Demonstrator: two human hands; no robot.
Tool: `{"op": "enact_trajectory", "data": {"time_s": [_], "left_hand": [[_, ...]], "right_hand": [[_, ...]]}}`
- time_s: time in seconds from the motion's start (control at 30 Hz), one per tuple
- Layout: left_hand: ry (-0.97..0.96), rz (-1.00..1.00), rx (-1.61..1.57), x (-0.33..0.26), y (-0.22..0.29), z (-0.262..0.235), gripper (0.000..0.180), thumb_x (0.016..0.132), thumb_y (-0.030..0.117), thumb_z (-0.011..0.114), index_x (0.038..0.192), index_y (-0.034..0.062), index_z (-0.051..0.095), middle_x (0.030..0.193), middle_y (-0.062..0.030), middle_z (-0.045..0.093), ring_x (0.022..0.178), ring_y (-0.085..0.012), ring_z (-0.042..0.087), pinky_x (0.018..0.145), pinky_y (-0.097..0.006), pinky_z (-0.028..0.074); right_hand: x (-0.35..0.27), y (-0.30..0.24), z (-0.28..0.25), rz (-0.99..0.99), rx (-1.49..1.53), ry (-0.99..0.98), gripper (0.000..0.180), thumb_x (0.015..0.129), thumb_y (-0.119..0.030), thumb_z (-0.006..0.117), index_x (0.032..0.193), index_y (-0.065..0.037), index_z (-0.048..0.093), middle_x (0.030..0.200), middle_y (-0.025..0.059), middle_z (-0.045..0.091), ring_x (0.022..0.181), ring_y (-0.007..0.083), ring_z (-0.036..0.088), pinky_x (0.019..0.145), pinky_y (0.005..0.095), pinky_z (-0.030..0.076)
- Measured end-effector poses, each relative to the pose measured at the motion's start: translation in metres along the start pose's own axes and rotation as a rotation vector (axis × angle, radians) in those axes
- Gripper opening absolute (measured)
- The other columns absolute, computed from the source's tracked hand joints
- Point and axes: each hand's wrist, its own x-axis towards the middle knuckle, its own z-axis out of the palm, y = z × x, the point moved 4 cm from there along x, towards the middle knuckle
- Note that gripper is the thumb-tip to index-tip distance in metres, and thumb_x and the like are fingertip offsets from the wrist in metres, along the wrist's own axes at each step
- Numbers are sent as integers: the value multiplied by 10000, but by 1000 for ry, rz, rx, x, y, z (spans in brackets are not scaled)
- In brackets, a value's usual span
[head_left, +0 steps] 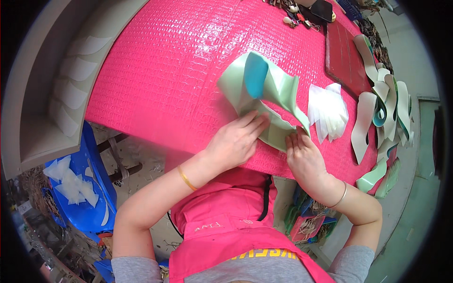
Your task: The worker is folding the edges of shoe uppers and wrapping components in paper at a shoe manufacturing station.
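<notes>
A pale green shoe upper with a teal lining patch stands curled up near the front edge of the pink-covered table. My left hand has its fingers bent over the near edge of the piece, its fingertips partly hidden. At the right end of that same edge, my right hand pinches the material between thumb and fingers. Just right of the upper lies a fanned stack of thin whitish cut sheets.
Similar pale green and teal strips are heaped along the right edge, beside a dark red board. Keys and a black phone lie at the far side. A grey bin with white pieces stands left, above a blue chair bearing white scraps.
</notes>
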Motion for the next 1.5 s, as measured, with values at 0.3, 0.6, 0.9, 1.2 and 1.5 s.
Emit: {"op": "enact_trajectory", "data": {"time_s": [0.3,0.6,0.9,1.2,1.5], "left_hand": [[-83,5,284,9,24,20,542,687,305,633,1127,20,492,1194,-92,475,1059,-263,439,877,-384,365],[-31,77,-47,4,11,23,525,679,300,633,1119,43,503,1148,-96,491,1098,-272,435,915,-390,361],[-98,57,139,12,30,36,519,705,345,610,1123,56,507,1101,-84,496,1085,-235,414,898,-416,332],[228,-135,-168,38,40,31,225,639,211,656,770,28,640,790,-78,570,892,-222,527,907,-401,337],[208,-1000,-1966,-72,60,1,386,849,93,533,1202,-29,437,1111,-77,532,1057,-128,474,950,-276,330]], "right_hand": [[1,7,-4,-68,18,230,315,678,-129,490,879,82,611,902,170,592,1009,275,518,1025,352,234],[-5,4,-7,29,7,220,231,659,-119,518,808,22,623,794,117,577,801,214,525,800,290,374],[-3,18,-9,5,104,405,146,649,-107,519,706,3,597,753,115,569,813,222,535,829,307,379],[-17,52,-49,-74,428,638,185,617,-68,566,793,-10,567,997,147,568,977,230,536,978,388,319],[52,66,-23,102,1243,703,509,715,-48,619,1192,-43,442,1139,161,495,1073,292,475,902,335,381]]}}
